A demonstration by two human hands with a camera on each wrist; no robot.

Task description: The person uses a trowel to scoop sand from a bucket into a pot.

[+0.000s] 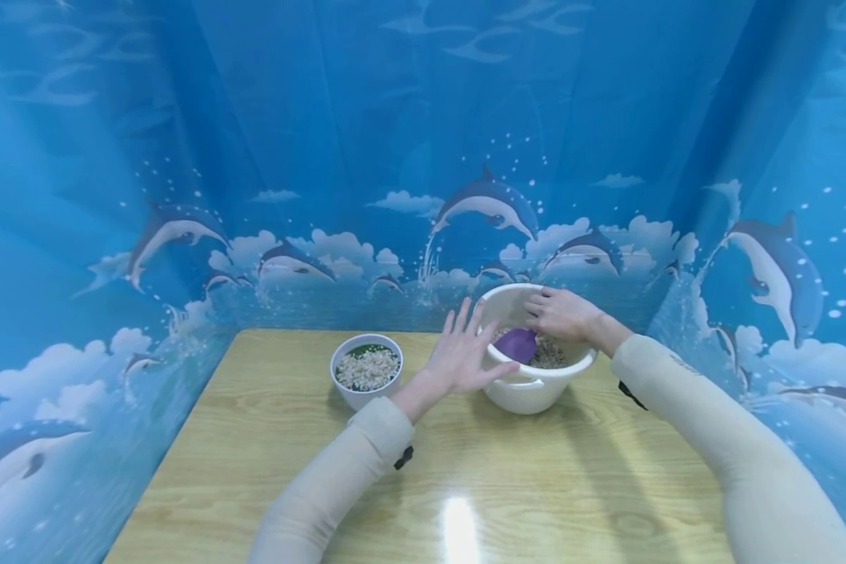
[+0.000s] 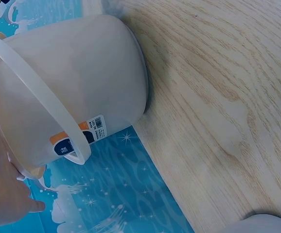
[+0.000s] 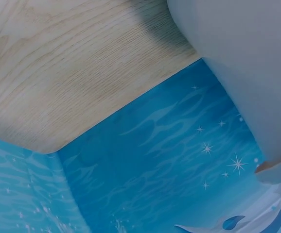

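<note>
Head view shows bowl (image 1: 356, 397) near left grip (image 1: 460, 360), spread at bucket (image 1: 529, 398); right grip (image 1: 565, 315) inside, hold unclear.

The site is a booth-like enclosure: blue dolphin-printed sheeting (image 1: 395, 117) bounds a flat yellow wood-grain desk (image 1: 254, 439) on three sides. The building type cannot be determined.

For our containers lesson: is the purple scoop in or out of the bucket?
In: the head view shows the purple scoop inside the bucket, grains beside it.
</note>
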